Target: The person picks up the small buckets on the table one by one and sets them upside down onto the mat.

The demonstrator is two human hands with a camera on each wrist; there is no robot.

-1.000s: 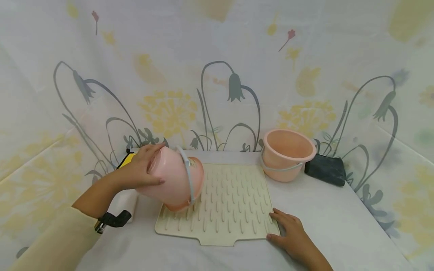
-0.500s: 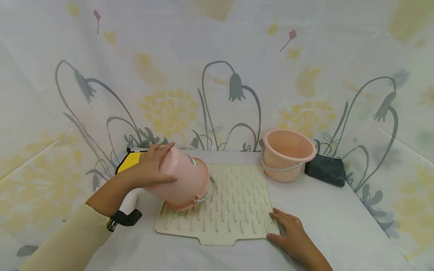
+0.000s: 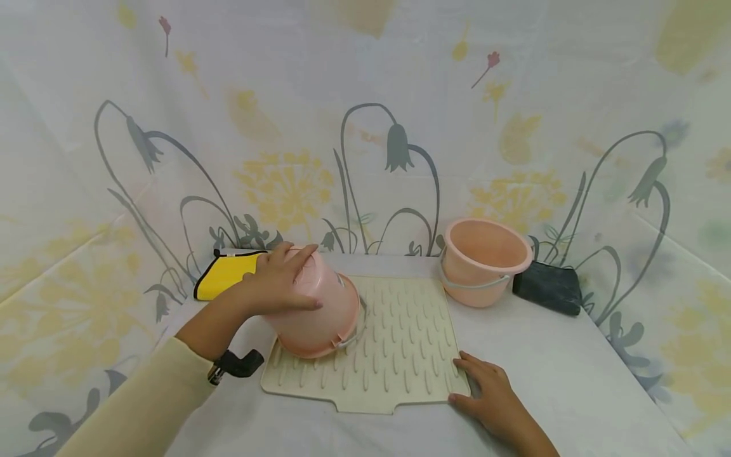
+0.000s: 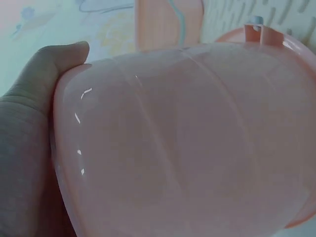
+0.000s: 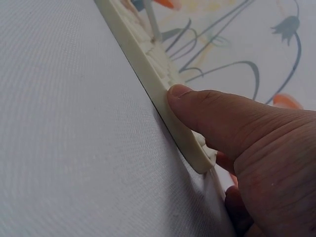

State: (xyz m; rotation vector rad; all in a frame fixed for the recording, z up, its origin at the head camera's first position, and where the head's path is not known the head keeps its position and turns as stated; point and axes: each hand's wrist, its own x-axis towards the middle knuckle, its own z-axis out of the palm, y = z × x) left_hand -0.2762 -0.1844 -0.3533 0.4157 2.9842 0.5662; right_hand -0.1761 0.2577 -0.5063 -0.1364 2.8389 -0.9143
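Note:
My left hand [image 3: 282, 285] grips a pink bucket [image 3: 320, 311] by its base. The bucket tips mouth-down at a slant, its rim low over the left part of a cream ridged drying mat [image 3: 400, 336]. Its grey handle [image 3: 361, 327] hangs out past the rim onto the mat. In the left wrist view the thumb [image 4: 66, 54] wraps the edge of the bucket's base, and the bucket's wall [image 4: 182, 138] fills most of the view. My right hand [image 3: 488, 393] holds the mat's near right corner, thumb [image 5: 190, 101] against its edge.
A second pink bucket [image 3: 474, 289] stands upright beyond the mat's right side, a black pouch [image 3: 548, 287] beside it. A yellow pouch with black trim [image 3: 223, 276] lies at the back left. Flowered cloth [image 3: 365, 190] hangs behind the white-covered table [image 3: 548, 355].
My left hand has moved right and tilted the bucket further mouth-down. The handle has swung from around the bucket's body past its rim. More of the yellow pouch shows. My right hand stays put.

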